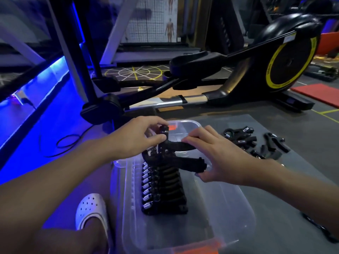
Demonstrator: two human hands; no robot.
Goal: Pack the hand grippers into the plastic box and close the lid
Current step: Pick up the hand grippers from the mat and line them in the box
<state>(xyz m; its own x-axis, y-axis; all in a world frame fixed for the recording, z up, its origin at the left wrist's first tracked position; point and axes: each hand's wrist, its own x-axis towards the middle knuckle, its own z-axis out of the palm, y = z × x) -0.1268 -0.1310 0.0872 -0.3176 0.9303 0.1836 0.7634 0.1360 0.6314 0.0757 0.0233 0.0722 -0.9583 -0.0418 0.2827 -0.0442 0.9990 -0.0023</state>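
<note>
A clear plastic box (236,208) sits on the floor in front of me. Inside it, a tight row of several black hand grippers (163,189) with silver springs lines the left side. Over the far end of that row I hold one more black hand gripper (176,153). My left hand (135,138) pinches its knob end, and my right hand (216,154) grips its two handles. A loose pile of hand grippers (255,143) lies on the grey mat to the right of the box. I cannot make out the lid for certain.
A black and yellow elliptical trainer (238,70) stands just beyond the box. My foot in a white clog (91,209) rests left of the box. A black cable (62,143) loops on the blue-lit floor at left. Red mats (319,94) lie far right.
</note>
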